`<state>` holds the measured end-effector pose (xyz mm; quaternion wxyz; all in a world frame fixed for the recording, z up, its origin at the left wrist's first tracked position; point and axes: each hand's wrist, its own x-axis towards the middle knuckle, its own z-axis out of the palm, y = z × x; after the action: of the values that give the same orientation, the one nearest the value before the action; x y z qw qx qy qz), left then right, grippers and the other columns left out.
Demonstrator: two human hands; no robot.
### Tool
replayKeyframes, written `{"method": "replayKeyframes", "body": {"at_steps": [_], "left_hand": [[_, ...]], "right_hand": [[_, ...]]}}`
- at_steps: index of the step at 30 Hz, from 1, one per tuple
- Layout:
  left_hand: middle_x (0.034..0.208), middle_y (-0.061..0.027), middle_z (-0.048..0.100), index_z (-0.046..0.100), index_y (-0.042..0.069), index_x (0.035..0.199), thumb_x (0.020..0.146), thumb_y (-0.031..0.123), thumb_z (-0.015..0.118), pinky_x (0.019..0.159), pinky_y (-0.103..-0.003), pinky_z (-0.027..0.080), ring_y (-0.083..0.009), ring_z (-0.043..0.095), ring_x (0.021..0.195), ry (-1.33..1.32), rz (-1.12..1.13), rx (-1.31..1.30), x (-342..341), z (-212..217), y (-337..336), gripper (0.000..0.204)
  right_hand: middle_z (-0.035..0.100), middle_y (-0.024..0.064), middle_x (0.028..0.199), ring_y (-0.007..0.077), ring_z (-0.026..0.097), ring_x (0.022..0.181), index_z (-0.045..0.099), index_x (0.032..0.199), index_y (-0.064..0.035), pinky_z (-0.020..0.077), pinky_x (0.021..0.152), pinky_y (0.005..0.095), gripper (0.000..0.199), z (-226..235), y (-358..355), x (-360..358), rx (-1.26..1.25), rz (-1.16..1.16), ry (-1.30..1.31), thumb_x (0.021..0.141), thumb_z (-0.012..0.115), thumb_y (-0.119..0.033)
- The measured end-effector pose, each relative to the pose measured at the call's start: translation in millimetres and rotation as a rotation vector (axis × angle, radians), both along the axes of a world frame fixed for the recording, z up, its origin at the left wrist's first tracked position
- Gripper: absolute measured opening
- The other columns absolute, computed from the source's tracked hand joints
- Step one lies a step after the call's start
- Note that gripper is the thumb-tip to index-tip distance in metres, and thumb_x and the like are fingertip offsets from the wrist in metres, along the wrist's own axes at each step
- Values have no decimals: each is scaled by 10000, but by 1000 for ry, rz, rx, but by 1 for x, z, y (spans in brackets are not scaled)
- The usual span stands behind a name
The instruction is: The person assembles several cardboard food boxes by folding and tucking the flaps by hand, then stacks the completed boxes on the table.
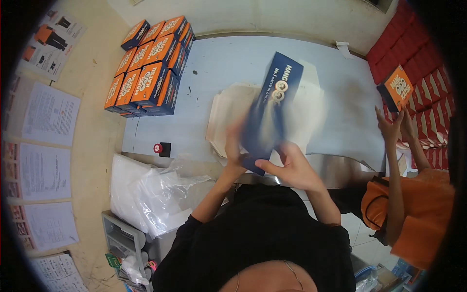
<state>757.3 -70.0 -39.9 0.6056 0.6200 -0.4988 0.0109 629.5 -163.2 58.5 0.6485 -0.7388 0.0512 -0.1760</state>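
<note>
Both my hands hold a flat dark blue carton blank (272, 104) with white and orange print, lifted over the pale blue table (228, 63). My left hand (234, 146) grips its lower left edge and is blurred by motion. My right hand (287, 168) holds its bottom corner, thumb on top. Under the blank lies a stack of white sheets (226, 114).
Stacked orange and blue boxes (148, 70) stand at the table's far left. A red button (158, 148) sits at the near edge. Clear plastic bags (151, 190) pile at lower left. At right, a person in orange (418, 214) holds an orange box (398, 87) beside red stacked cartons (428, 63).
</note>
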Motion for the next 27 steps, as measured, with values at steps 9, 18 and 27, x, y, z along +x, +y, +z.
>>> {"method": "replayKeyframes", "body": {"at_steps": [9, 18, 27], "left_hand": [[1041, -125, 483, 484, -48, 1125, 592, 197, 804, 872, -352, 402, -240, 464, 998, -59, -43, -92, 4, 27, 4, 668], [947, -117, 482, 536, -60, 1011, 580, 65, 736, 924, -404, 434, -217, 501, 877, -113, 125, -174, 1, 40, 13, 492], [1046, -147, 434, 489, 7, 1063, 592, 116, 739, 1017, -495, 314, -295, 443, 1073, 79, 219, -134, -1, 38, 17, 544]], "right_hand": [[610, 123, 988, 87, 554, 881, 411, 1082, -25, 446, 730, 212, 268, 8, -4, 6, 323, -268, -151, 853, 530, 44], [549, 24, 745, 83, 535, 777, 553, 965, -23, 447, 699, 236, 347, -9, -14, 8, -338, -568, -219, 668, 708, 67], [514, 26, 813, 95, 527, 742, 511, 1185, -21, 442, 729, 242, 491, -2, 5, 15, 278, -335, -73, 727, 687, 2]]}}
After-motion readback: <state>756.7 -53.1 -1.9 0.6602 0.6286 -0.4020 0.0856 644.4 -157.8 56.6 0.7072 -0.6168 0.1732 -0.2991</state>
